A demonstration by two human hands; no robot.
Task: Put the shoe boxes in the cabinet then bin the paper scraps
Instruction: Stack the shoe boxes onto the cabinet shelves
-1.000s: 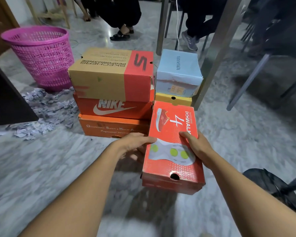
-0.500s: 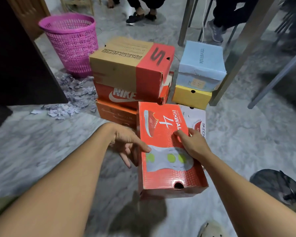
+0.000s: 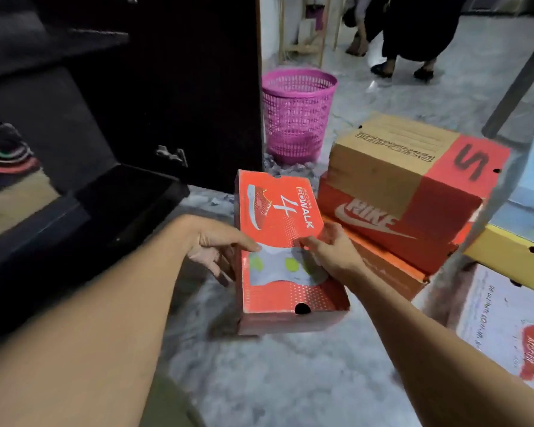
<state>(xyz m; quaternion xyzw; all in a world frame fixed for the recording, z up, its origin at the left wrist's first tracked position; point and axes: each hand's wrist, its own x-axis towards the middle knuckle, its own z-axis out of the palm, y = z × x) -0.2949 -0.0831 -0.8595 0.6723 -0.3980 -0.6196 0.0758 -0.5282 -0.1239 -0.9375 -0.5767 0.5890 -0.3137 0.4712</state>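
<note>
Red GoWalk shoe box [image 3: 278,241] is gripped from both sides. The left hand [image 3: 216,245] has its thumb on the lid and fingers down the left wall. The right hand [image 3: 330,251] has its thumb on the lid too, fingers round the right edge. It looks lifted just off the marble floor [image 3: 290,380], can't say for sure though. Just right of the right hand there's a stack: tan Skechers box [image 3: 383,158] on a Nike box [image 3: 383,217] on an orange box [image 3: 392,272]. The dark cabinet [image 3: 59,124] stands open, left of the left hand. The pink basket [image 3: 296,115] is beyond both hands, with paper scraps [image 3: 290,167] at its foot.
</note>
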